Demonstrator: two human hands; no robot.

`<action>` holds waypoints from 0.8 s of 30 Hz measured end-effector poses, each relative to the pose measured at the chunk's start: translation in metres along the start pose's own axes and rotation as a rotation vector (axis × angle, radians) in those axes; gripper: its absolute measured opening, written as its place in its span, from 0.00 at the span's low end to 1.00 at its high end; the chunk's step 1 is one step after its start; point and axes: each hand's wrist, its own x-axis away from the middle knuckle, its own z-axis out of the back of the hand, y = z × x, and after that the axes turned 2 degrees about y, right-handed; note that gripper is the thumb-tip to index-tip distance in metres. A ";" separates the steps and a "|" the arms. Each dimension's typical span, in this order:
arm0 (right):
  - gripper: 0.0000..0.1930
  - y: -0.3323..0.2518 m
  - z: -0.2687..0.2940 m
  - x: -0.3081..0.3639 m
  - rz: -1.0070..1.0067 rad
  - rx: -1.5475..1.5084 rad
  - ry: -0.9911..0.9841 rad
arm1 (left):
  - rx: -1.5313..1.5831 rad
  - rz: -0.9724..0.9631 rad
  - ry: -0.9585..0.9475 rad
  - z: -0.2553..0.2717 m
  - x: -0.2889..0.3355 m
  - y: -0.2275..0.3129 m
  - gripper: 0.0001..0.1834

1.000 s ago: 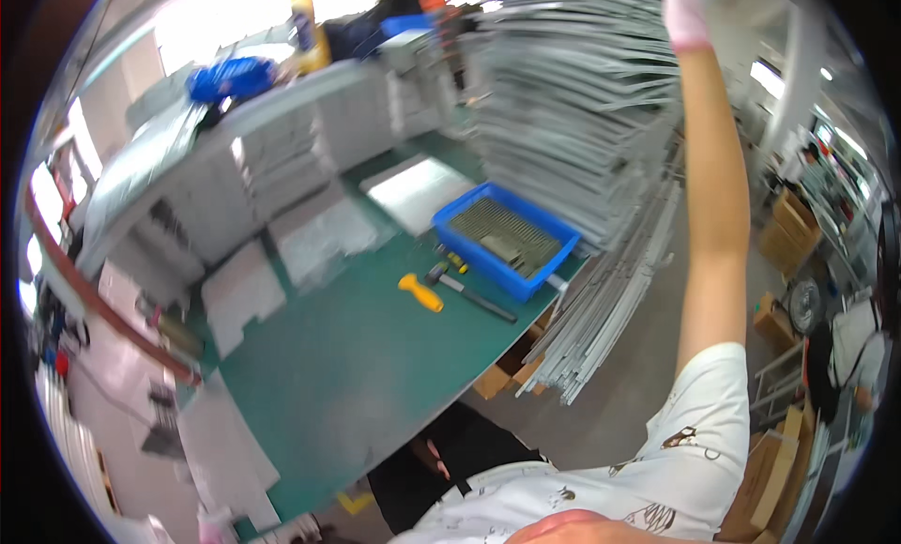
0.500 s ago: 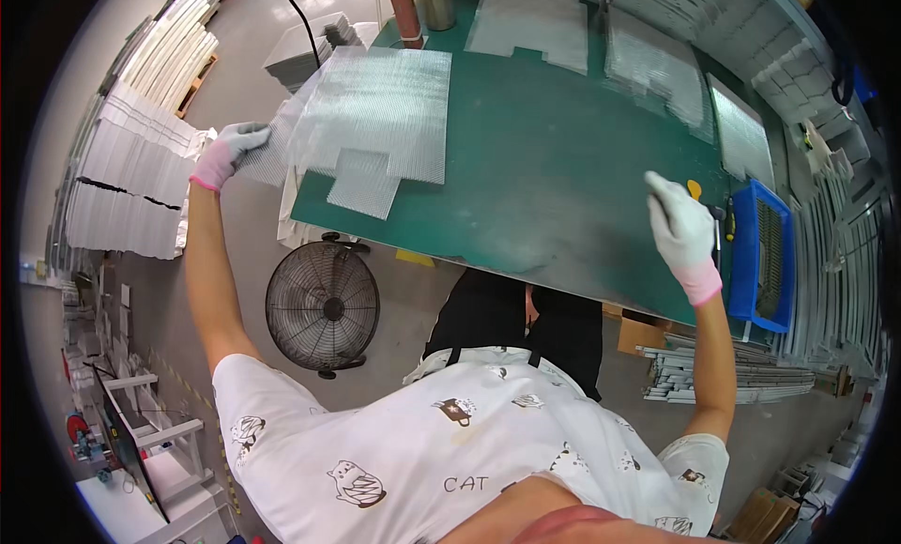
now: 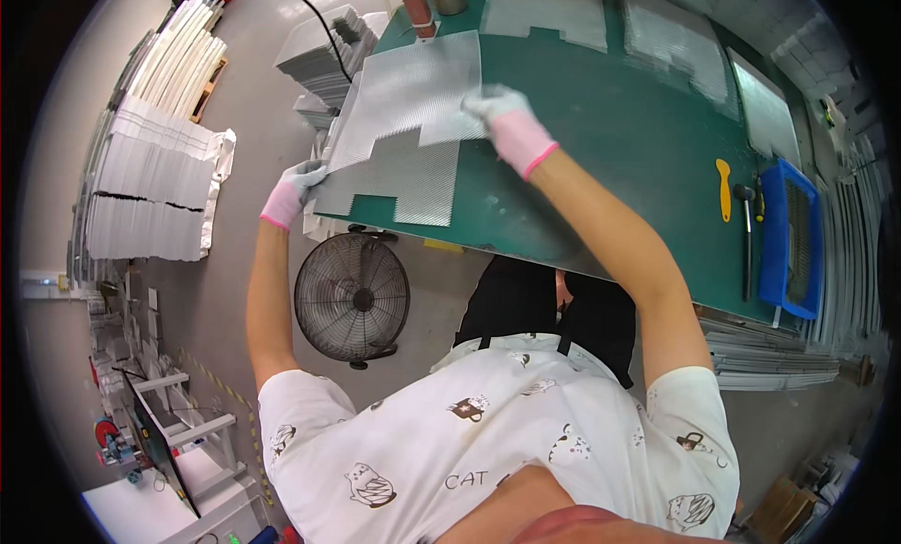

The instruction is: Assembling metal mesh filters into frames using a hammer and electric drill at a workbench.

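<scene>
Silvery mesh sheets (image 3: 413, 84) with notched lower edges overlap at the left end of the green table. My left hand (image 3: 298, 189), in a white glove with a pink cuff, has its fingers closed on the left edge of the lower, nearer mesh sheet (image 3: 418, 173). My gloved right hand (image 3: 511, 126) reaches across to the right edge of the sheets. Motion blurs its fingers, so whether they grip or only touch the mesh is unclear.
On the green table (image 3: 582, 168) lie more mesh sheets (image 3: 549, 14) at the back, plus a yellow scraper (image 3: 724, 189), a black-headed hammer (image 3: 746, 234) and a blue basket (image 3: 777, 239) at right. A black floor fan (image 3: 353, 295) stands below the table's left front edge.
My left hand has brought its mesh sheet rightward over the table corner. My right hand has swung left from beside the tools to the sheets. The whole view has shifted slightly.
</scene>
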 end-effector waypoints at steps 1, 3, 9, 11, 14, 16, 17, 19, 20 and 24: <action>0.24 -0.023 -0.017 0.021 0.090 -0.069 -0.021 | -0.036 -0.047 0.049 0.022 0.015 -0.013 0.23; 0.28 -0.053 0.031 0.021 0.304 0.060 -0.105 | -0.170 -0.022 0.063 0.003 0.013 -0.003 0.23; 0.32 -0.063 0.154 0.145 0.181 0.127 0.062 | -1.271 -0.774 0.645 -0.101 0.063 0.044 0.22; 0.36 -0.046 0.203 0.188 0.099 0.057 0.151 | -0.972 -1.210 0.333 -0.182 0.076 0.065 0.21; 0.31 -0.023 0.250 0.222 -0.190 0.388 0.333 | -1.078 -1.278 -0.019 -0.294 0.090 0.063 0.24; 0.22 -0.044 0.241 0.211 -0.281 1.042 0.531 | -1.208 -1.224 -0.210 -0.327 0.086 0.054 0.28; 0.21 -0.047 0.246 0.203 -0.128 1.244 0.647 | -1.206 -1.248 -0.251 -0.336 0.079 0.049 0.27; 0.19 -0.064 0.248 0.172 0.182 1.090 0.597 | -1.075 -1.333 -0.233 -0.347 0.065 0.055 0.23; 0.18 -0.080 0.241 0.149 0.316 1.035 0.524 | -1.003 -1.382 -0.140 -0.347 0.045 0.063 0.20; 0.20 -0.104 0.202 0.009 0.384 1.026 0.290 | -0.914 -1.268 0.367 -0.336 -0.078 0.133 0.11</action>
